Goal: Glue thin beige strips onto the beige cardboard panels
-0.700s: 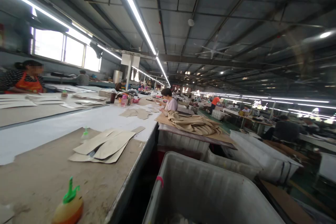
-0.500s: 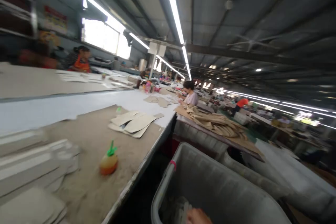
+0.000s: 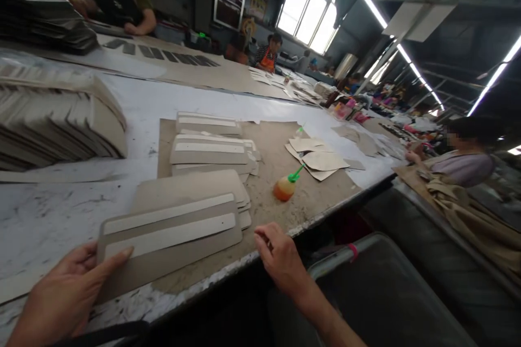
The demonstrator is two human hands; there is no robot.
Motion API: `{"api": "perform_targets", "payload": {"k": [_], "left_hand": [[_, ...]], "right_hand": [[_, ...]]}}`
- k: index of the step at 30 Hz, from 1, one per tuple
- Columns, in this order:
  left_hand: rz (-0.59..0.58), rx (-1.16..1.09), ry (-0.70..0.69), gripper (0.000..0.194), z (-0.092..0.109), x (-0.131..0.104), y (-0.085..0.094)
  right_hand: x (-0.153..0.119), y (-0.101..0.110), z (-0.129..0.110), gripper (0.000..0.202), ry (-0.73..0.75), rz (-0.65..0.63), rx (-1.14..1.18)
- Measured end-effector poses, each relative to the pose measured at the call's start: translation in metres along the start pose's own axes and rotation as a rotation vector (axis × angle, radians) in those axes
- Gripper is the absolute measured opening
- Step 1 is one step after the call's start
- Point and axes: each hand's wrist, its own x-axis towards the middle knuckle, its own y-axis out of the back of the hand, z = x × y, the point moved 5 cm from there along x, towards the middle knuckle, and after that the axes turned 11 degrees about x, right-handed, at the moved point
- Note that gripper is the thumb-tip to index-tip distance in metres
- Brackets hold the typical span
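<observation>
Greige board, packed tight on edge, makes a thick bundle (image 3: 61,119) at far left, apparently kept within reach of the near side. Left hand (image 3: 69,287) next: grasping the near-left end of a round-cornered greige panel (image 3: 175,255), thumb flat on top, fingers mostly hidden beneath. Gripping the end probably leaves the face and its pale strips (image 3: 175,236) uncovered. Number of layers in the grip: cannot tell. Panel lies tilted over the table's near edge; bare panels (image 3: 191,184) fan just behind it, and more strip-faced panels (image 3: 209,161) sit beyond, edges staggered, perhaps so each lifts singly. Right hand (image 3: 279,255) hovers by the table edge, fingers loosely curled; nothing shows in it, though a small thing could be hidden. Past it, a squeeze bottle (image 3: 284,188) with green nozzle stands on brown sheeting (image 3: 266,138), which likely guards the white tabletop (image 3: 146,100). Then curved cut pieces (image 3: 323,160), overlapped; a grey bin (image 3: 380,237) with a pink tie, set against the bench; crumpled khaki cloth (image 3: 468,209) beside a seated co-worker's lilac sleeve (image 3: 459,167).
</observation>
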Motion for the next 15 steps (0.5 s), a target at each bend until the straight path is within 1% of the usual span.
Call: {"api": "perform_targets", "payload": {"k": [3,5,7,9,11,15], "left_hand": [[-0.04,-0.024,0.009,0.064,-0.006,0.003,0.001],[-0.056,-0.021,0.014,0.065,-0.004,-0.001,0.001],[-0.07,-0.019,0.01,0.065,0.001,-0.006,0.0],[-0.078,-0.022,0.006,0.066,0.005,-0.01,0.0],[-0.084,-0.022,0.006,0.068,0.007,-0.012,0.0],[-0.071,-0.009,0.002,0.068,0.0,-0.008,0.001]], "right_hand": [[0.02,-0.029,-0.003,0.021,0.063,0.011,0.029],[0.028,-0.044,-0.002,0.033,0.093,0.012,-0.032],[0.033,-0.055,-0.001,0.039,0.115,0.002,-0.111],[0.037,-0.06,-0.001,0.037,0.128,-0.004,-0.156],[0.04,-0.061,-0.003,0.033,0.126,0.0,-0.146],[0.042,-0.057,-0.008,0.018,0.119,-0.022,-0.109]]}}
